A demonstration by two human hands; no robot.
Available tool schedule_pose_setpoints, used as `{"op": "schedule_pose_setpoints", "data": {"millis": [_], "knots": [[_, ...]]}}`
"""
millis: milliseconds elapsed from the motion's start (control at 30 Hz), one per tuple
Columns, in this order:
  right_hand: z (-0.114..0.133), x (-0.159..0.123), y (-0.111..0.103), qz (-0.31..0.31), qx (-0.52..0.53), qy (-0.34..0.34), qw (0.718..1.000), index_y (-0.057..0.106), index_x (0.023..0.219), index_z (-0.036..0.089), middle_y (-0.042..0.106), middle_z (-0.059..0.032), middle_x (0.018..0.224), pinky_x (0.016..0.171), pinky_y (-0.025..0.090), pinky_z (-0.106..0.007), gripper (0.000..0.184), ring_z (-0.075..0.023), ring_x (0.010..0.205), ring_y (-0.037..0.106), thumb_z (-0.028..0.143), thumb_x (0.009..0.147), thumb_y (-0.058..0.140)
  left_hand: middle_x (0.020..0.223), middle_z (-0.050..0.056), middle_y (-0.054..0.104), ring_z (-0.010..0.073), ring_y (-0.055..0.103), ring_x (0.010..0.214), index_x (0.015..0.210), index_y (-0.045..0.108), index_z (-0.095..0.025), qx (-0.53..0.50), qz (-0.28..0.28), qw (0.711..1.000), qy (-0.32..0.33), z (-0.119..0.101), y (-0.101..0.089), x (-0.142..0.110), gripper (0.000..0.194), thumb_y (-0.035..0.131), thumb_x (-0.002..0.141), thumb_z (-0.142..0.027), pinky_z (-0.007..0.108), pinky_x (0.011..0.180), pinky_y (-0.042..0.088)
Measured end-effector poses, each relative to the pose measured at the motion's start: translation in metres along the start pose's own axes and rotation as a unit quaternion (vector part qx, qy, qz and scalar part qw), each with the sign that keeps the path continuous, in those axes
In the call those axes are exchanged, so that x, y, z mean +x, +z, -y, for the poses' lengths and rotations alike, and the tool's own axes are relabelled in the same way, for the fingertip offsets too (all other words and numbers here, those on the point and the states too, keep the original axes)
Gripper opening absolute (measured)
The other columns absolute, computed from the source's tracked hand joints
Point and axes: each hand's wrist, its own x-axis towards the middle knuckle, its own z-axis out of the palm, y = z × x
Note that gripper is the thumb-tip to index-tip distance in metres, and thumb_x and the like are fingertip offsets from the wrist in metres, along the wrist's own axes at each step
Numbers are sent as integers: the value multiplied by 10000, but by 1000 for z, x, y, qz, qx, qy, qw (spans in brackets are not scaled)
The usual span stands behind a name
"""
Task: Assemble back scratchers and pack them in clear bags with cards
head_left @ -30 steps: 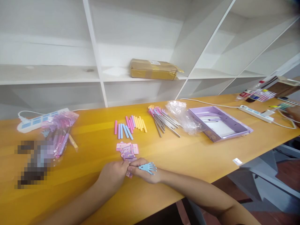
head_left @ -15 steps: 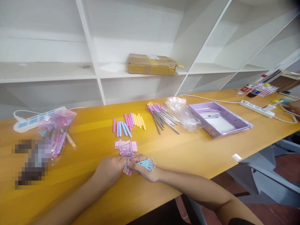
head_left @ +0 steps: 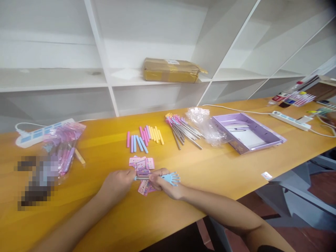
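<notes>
A back scratcher with a light blue hand-shaped head (head_left: 173, 178) is stretched level between my hands. My right hand (head_left: 165, 183) is closed around it just below the head. My left hand (head_left: 120, 180) is closed on the other end, which it mostly hides; a bit of blue shows at the fingertips. Bare metal rod (head_left: 142, 177) spans the gap between the hands. Beneath them lies a loose pile of pink and purple printed cards (head_left: 141, 163). Farther back are pink, blue and yellow handle tubes (head_left: 140, 141) and a heap of metal scratcher rods with coloured heads (head_left: 183, 129).
Clear plastic bags (head_left: 207, 127) lie beside a purple box tray (head_left: 243, 148). At left, a bag of packed scratchers (head_left: 64, 150) rests against a power strip (head_left: 44, 133). Another power strip (head_left: 290, 120) and drink bottles (head_left: 280, 98) are at right. A taped carton (head_left: 170, 71) sits on the shelf.
My hands have drawn apart, left hand leftward and right hand slightly rightward. More of the scratcher's metal rod now shows between them.
</notes>
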Motion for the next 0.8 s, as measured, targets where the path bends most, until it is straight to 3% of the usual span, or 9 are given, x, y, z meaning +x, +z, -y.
{"op": "schedule_pose_setpoints", "data": {"millis": [167,300,367,433,500,567,667,800], "knots": [[12,3,-28,-55,38,-62,996,271,577,237,187,80,524,482,141,-279,631,-67,467,161,552,985,636,769,67,669,244,643,720,826,615,-215,9,-86,994,-66,31,-9,8,202,491,941,-104,315,649,388],[54,-8,-69,-119,33,-148,981,202,585,240,98,90,552,468,135,-274,660,-74,454,124,576,953,635,682,43,589,252,617,659,814,563,-215,-10,-139,976,-169,69,-26,16,205,461,991,-198,343,660,424],[83,-16,-96,-152,-21,-191,969,302,575,225,226,64,555,472,222,-265,613,-83,449,265,545,941,675,799,52,647,260,660,735,981,578,-195,-99,-204,943,-243,84,-32,25,62,532,957,-229,363,709,490],[111,-20,-125,-181,-86,-207,958,471,605,204,478,-7,686,542,390,-278,500,-119,571,502,508,887,751,1108,116,709,260,718,885,1260,523,-169,-257,-257,893,-266,90,-29,36,389,653,916,-294,393,807,563],[129,-17,-154,-227,-134,-201,944,578,687,187,621,-70,903,658,508,-308,390,-162,753,626,473,843,792,1380,205,640,259,750,1003,1467,380,-159,-336,-267,864,-263,88,-19,47,665,696,912,-343,416,888,602],[136,-7,-182,-284,-176,-190,923,551,734,189,657,-86,986,728,547,-318,366,-184,849,664,439,828,801,1540,273,519,268,744,1160,1560,265,-154,-364,-273,855,-249,84,-4,56,768,674,938,-343,424,983,606],[129,16,-222,-359,-312,-134,870,459,811,214,689,-74,951,782,552,-307,318,-181,873,689,373,903,719,1658,272,383,299,592,1449,1599,244,-171,-374,-283,866,-174,79,16,59,769,637,956,-323,441,1147,545],[101,47,-260,-377,-509,0,774,555,958,188,739,-117,981,877,531,-333,52,-199,907,692,200,960,605,1594,219,474,297,554,1478,1563,372,-173,-326,-286,891,-135,85,21,53,683,629,940,-283,474,1224,483]]}}
